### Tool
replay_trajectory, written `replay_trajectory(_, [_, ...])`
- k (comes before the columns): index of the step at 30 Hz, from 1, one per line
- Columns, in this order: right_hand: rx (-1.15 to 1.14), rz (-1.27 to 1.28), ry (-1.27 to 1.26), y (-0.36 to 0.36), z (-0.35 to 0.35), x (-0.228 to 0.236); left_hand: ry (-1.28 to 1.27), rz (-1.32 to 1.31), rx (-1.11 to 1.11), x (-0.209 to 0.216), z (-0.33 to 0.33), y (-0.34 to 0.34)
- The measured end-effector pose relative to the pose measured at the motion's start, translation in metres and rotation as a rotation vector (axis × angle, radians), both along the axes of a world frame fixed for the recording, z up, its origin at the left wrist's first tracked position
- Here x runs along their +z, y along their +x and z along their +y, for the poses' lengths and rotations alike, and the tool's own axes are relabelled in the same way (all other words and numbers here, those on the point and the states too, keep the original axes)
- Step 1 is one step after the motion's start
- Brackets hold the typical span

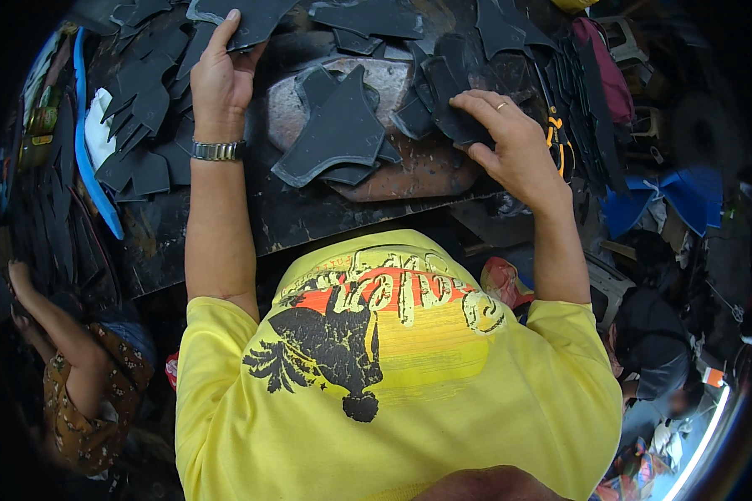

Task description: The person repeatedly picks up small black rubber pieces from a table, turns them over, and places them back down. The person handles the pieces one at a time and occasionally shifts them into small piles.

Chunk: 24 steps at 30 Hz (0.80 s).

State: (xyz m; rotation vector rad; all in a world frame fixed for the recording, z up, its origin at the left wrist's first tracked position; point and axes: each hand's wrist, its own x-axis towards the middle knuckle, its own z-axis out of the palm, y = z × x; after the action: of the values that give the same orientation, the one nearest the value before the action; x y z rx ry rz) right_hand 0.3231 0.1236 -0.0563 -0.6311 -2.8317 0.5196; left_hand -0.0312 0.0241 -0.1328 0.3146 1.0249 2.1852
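My left hand (226,75), with a metal watch (217,150) on its wrist, reaches to the far edge of the table. It grips a dark grey flat cut-out piece (255,23), thumb on top and fingers hidden beneath. My right hand (510,138), with a ring on one finger, closes on the edge of a narrower dark cut-out piece (453,96) right of centre. Between the hands, several curved, pointed dark cut-out pieces (334,129) overlap on a worn pale and rust-brown slab (280,104).
Piles of similar dark pieces (146,79) lie on the black table (267,221), left and right. A blue curved strip (88,134) edges the left side. Orange-and-black handled tool (557,138) lies at right. Other people sit nearby: a patterned shirt (92,384) left, dark clothing (652,342) right.
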Motion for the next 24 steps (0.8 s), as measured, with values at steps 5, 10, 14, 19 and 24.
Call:
replay_trajectory(5, [-0.026,-0.056,-0.001,-0.003,-0.002,0.003,0.001,0.001,-0.004,0.001,0.000,0.001])
replay_trajectory(10, [-0.024,0.014,-0.092,0.001,0.002,0.003,-0.012,0.001,0.008,0.006,0.000,0.004])
replay_trajectory(14, [-0.055,0.103,-0.213,0.006,0.008,0.000,-0.008,-0.006,0.017,0.009,0.000,0.013])
replay_trajectory(19, [-0.138,0.359,-0.223,0.018,0.016,0.001,-0.007,-0.015,0.021,0.015,0.000,0.016])
replay_trajectory(24, [-0.268,0.242,0.225,0.048,0.033,0.004,-0.031,-0.024,0.023,0.015,0.001,0.017])
